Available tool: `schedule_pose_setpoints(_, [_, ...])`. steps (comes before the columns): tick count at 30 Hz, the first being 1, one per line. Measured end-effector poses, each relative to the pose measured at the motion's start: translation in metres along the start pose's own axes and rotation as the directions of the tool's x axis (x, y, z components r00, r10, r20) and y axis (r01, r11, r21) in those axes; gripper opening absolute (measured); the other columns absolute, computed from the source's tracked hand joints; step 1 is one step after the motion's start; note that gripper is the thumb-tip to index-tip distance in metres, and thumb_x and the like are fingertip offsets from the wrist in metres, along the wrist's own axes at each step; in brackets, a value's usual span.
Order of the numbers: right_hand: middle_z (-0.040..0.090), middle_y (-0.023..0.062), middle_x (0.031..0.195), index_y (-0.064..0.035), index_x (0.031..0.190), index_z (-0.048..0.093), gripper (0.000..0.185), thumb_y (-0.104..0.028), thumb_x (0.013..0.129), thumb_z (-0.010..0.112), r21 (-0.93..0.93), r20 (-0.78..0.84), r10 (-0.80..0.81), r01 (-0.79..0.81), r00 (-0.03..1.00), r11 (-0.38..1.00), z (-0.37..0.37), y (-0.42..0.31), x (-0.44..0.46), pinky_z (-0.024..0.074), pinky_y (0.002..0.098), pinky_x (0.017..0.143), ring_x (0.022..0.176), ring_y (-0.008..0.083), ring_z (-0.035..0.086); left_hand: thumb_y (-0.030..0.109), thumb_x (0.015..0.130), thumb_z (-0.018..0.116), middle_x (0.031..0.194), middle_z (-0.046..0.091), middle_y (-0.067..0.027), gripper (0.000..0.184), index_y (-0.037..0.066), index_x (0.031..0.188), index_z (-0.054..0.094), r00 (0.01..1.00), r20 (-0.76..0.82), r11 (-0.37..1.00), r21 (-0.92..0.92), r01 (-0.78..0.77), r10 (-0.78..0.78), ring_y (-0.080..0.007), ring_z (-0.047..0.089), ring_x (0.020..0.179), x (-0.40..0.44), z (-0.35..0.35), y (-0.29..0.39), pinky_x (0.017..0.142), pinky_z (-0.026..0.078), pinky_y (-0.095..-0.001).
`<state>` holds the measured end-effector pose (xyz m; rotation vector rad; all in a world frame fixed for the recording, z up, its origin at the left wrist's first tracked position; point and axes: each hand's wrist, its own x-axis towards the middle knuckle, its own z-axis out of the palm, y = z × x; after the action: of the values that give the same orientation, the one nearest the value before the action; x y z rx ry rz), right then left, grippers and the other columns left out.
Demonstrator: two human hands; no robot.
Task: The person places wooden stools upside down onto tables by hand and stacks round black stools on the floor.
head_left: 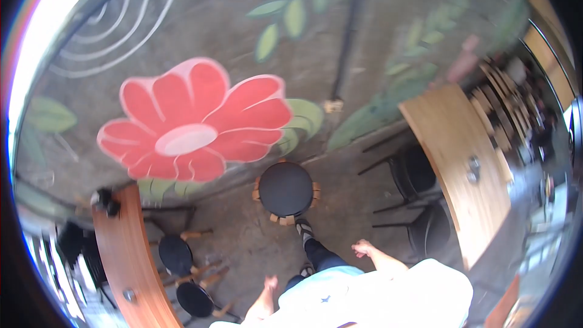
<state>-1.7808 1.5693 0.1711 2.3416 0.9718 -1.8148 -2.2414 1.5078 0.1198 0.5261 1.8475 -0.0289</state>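
Where open floor (243,243) parts table edges (146,249), right fingers (359,245) half-curl, empty; left fingers (272,280) unreadable.

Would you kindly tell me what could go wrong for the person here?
The forward foot is close to the round black stool, so a stumble seems possible. On the left, splayed wooden stool legs might cause a trip. Swung outward, the right hand might knock the nearer black chair.
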Motion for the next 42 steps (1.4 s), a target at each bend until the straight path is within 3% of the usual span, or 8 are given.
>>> schedule_pose_setpoints(2, [0.064, 0.0107, 0.08, -0.0003, 0.091, 0.059, 0.025, -0.024, 0.083, 0.058, 0.143, -0.049, 0.083, -0.075, 0.995, 0.987, 0.014, 0.039, -0.046, 0.0564, 0.031, 0.059, 0.065, 0.0192, 0.065, 0.036, 0.083, 0.054, 0.132, 0.044, -0.0255, 0.07, -0.007, 0.134, 0.033, 0.994, -0.097, 0.981, 0.189, -0.034, 0.053, -0.0328, 0.052, 0.116, 0.021, 0.011, -0.065, 0.092, 0.046, -0.0383])
schedule_pose_setpoints(6, [0.064, 0.0118, 0.078, -0.0011, 0.09, 0.06, 0.02, -0.02, 0.084, 0.058, 0.347, -0.148, 0.033, 0.02, 0.988, 0.938, 0.059, 0.12, -0.117, 0.0566, 0.0311, 0.056, 0.063, 0.0202, 0.065, 0.041, 0.079, 0.059, 0.138, 0.037, -0.0242, 0.077, -0.006, 0.135, 0.034, 0.991, -0.129, 0.947, 0.314, 0.068, -0.028, -0.0324, 0.036, 0.13, -0.004, 0.006, -0.087, 0.105, 0.033, -0.0363])
schedule_pose_setpoints(9, [0.066, 0.0099, 0.075, -0.0016, 0.083, 0.063, 0.026, -0.028, 0.082, 0.059, 0.387, -0.196, 0.093, -0.01, 0.976, 0.922, 0.104, 0.186, -0.155, 0.0571, 0.0318, 0.054, 0.063, 0.0189, 0.067, 0.038, 0.081, 0.058, 0.138, 0.038, -0.0238, 0.071, -0.002, 0.136, 0.036, 0.942, 0.121, 0.794, 0.51, -0.33, 0.313, -0.0323, 0.037, 0.129, 0.014, 0.0, -0.093, 0.104, 0.035, -0.036])
schedule_pose_setpoints(14, [0.065, 0.007, 0.071, -0.0021, 0.077, 0.066, 0.028, -0.029, 0.079, 0.06, 0.26, -0.07, 0.257, -0.231, 0.964, 0.937, 0.168, 0.286, -0.221, 0.0543, 0.0304, 0.055, 0.057, 0.0167, 0.063, 0.028, 0.088, 0.05, 0.106, 0.059, -0.0199, 0.07, 0.011, 0.145, 0.013, 0.967, 0.146, 0.961, 0.155, -0.231, 0.209, -0.0236, 0.062, 0.057, -0.034, 0.022, -0.024, 0.043, 0.049, -0.0323])
schedule_pose_setpoints(28, [0.063, 0.0114, 0.081, -0.0032, 0.095, 0.056, 0.024, -0.024, 0.084, 0.058, 0.926, -0.368, 0.535, 0.353, 0.76, 0.135, 0.287, 0.455, -0.351, 0.0541, 0.0332, 0.058, 0.068, 0.0216, 0.064, 0.031, 0.088, 0.05, 0.095, 0.062, -0.0095, 0.036, 0.01, 0.117, 0.048, 0.837, 0.521, 0.467, 0.707, -0.532, 0.165, -0.0233, 0.062, 0.059, -0.127, 0.228, 0.039, 0.045, 0.051, -0.0325])
schedule_pose_setpoints(34, [0.06, 0.0111, 0.07, -0.0019, 0.077, 0.059, 0.026, -0.028, 0.077, 0.062, 0.94, 0.066, 0.646, 0.17, 0.761, -0.296, 0.451, 0.586, -0.374, 0.0539, 0.0348, 0.054, 0.059, 0.0241, 0.061, 0.036, 0.088, 0.049, 0.098, 0.063, -0.0082, 0.039, 0.011, 0.118, 0.048, 0.702, 0.705, 0.26, 0.663, -0.702, 0.101, -0.0213, 0.062, 0.061, -0.215, 0.395, 0.0, 0.051, 0.05, -0.0347])
schedule_pose_setpoints(37, [0.059, 0.0132, 0.07, -0.0014, 0.076, 0.059, 0.024, -0.026, 0.077, 0.06, 0.766, -0.401, 0.635, 0.622, 0.66, -0.163, 0.536, 0.641, -0.405, 0.0532, 0.0374, 0.053, 0.058, 0.0246, 0.06, 0.034, 0.087, 0.049, 0.099, 0.064, -0.007, 0.04, 0.01, 0.119, 0.049, 0.656, 0.746, 0.214, 0.626, -0.75, 0.115, -0.0201, 0.062, 0.067, -0.257, 0.474, -0.048, 0.056, 0.05, -0.0357])
schedule_pose_setpoints(42, [0.057, 0.0133, 0.067, -0.0019, 0.081, 0.058, 0.023, -0.024, 0.078, 0.062, 0.841, 0.116, 0.687, 0.297, 0.717, -0.452, 0.518, 0.699, -0.44, 0.05, 0.0379, 0.048, 0.058, 0.0243, 0.059, 0.034, 0.085, 0.05, 0.099, 0.064, -0.0051, 0.037, 0.01, 0.114, 0.053, 0.655, 0.756, 0.17, 0.644, -0.746, 0.012, -0.0189, 0.062, 0.068, -0.319, 0.57, -0.144, 0.058, 0.048, -0.0344])
